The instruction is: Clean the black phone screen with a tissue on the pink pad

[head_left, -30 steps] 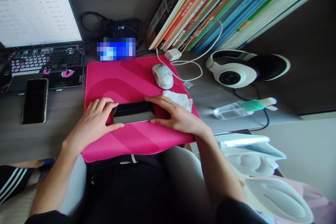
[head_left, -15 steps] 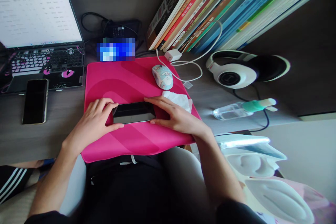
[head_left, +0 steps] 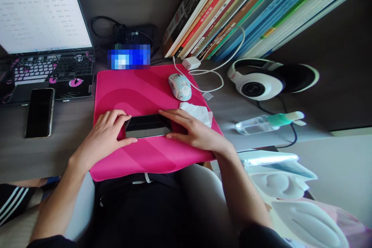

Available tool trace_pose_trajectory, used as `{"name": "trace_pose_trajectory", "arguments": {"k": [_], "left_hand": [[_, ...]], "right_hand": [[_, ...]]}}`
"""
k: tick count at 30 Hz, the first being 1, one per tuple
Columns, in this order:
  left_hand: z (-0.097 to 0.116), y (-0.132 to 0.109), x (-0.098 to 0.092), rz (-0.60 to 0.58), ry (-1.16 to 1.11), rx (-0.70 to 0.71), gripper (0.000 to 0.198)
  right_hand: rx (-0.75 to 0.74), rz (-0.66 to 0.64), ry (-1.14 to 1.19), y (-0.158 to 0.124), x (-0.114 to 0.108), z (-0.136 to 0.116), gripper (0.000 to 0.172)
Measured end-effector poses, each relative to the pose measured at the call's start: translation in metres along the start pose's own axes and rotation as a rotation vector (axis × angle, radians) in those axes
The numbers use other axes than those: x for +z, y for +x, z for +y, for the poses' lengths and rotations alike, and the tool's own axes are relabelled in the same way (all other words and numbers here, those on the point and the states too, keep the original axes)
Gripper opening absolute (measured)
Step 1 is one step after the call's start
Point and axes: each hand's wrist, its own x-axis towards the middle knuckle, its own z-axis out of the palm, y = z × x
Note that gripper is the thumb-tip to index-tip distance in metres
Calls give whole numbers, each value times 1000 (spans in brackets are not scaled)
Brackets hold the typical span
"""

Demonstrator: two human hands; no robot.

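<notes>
A dark-screened smartphone [head_left: 148, 126] lies lengthwise, left to right, on a pink desk mat [head_left: 139, 85]. My left hand [head_left: 107, 130] grips its left end, fingers at the far edge and thumb at the near edge. At the other end, my right hand [head_left: 193, 130] holds it the same way, fingers over the far corner and thumb along the near side. A white tissue [head_left: 197, 112] sits just beyond my right hand. Farther back on the mat is a patterned light-blue mouse [head_left: 180, 86].
To the left are an open laptop [head_left: 49, 68] and a second phone [head_left: 40, 112]. Books [head_left: 200, 19] stand at the back, with a white charger and cable [head_left: 191, 62] before them. Headphones [head_left: 257, 85] and a clear spray bottle [head_left: 255, 124] lie right. Someone's striped clothing [head_left: 13, 203] shows lower left.
Both hands keep the same hold on the smartphone, which stays in place. The whole view has shifted very slightly.
</notes>
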Motion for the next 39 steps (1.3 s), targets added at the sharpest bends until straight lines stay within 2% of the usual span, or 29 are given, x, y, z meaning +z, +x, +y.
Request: {"name": "trace_pose_trajectory", "arguments": {"k": [11,21,26,28,31,35,39], "left_hand": [[-4,0,2,21,27,35,65],[-5,0,3,22,-8,8,66],[-7,-1,4,35,-20,-6,65],[-8,-1,5,41,-21,3,65],[-10,-1,6,38,-4,13,66],[-10,-2,3,28,21,37,75],[-7,-2,-2,4,5,26,71]], "right_hand": [[-20,-16,-20,1,0,1,68],[52,-4,45,0,3,2,72],[68,-4,21,-6,-13,-5,81],[108,77,-47,-14,-24,-12,77],[239,192,-277,-29,-31,-20,63],[350,179,-603,-37,-19,-16,47],[390,186,-809,-23,-10,-13,30]]}}
